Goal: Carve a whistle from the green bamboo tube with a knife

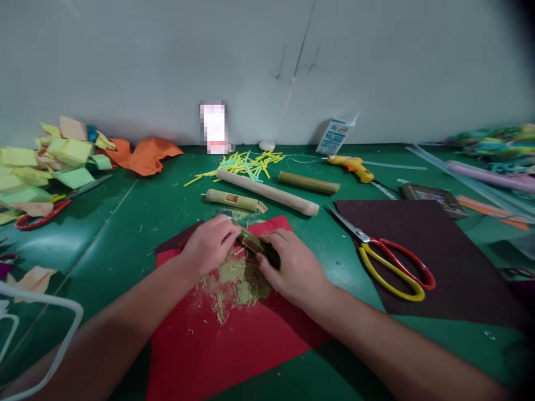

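A dark green bamboo piece (252, 243) with a pale rectangular cut in its side lies slantwise between my two hands. My right hand (295, 264) grips its near end, thumb below and fingers over the top. At the far end, my left hand (214, 242) is closed with its fingers curled against the bamboo; whether it also has a small tool is hidden. Beneath them, pale shavings and dust (240, 281) cover part of a red sheet (217, 351). Just beyond lies a lighter bamboo piece (232, 199) with a similar rectangular opening.
A wooden rod (267, 192) and another bamboo piece (308, 182) lie behind. Scissors (376, 250) rest partly on a dark sheet (422, 234) at right. A yellow glue gun (351, 167) is farther back. Folded papers (62, 156) and red-handled scissors (45, 216) are at left.
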A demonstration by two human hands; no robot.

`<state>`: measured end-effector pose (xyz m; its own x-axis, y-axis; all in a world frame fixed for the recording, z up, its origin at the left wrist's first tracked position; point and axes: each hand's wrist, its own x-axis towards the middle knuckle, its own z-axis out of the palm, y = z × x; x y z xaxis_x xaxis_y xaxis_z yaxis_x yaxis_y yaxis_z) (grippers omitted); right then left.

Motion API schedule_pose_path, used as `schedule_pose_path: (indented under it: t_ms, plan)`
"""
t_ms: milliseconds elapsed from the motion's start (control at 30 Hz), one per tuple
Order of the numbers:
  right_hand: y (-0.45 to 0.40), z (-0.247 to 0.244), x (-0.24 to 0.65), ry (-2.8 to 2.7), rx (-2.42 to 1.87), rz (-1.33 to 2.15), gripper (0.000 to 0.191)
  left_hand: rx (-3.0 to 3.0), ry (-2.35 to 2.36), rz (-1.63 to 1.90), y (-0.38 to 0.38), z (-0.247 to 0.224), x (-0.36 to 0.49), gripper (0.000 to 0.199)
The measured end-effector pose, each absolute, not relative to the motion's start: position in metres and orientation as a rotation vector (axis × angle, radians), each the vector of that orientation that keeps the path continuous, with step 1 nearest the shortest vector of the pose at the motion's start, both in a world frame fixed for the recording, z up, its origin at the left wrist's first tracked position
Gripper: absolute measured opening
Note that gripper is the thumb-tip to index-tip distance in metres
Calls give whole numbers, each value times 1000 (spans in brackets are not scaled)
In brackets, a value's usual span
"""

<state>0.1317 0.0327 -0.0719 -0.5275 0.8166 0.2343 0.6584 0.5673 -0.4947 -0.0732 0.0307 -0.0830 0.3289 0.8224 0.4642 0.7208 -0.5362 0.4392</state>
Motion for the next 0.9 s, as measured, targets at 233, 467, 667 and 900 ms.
schedule_pose_path:
  t_ms: [233,467,667,900]
  plan:
    - [32,-74,132,-2350,-1187,489,21,2441,1451,968,31,-82,-70,17]
    - [31,-72,133,-2344,-1162,492,22,2456,1387,913,25,-81,-66,15]
    - [33,-72,132,-2348,-1214,479,19,2462,1551,957,33,-79,-80,14]
    - [32,-74,132,-2348,-1176,505,18,2455,1407,912,27,-80,-72,15]
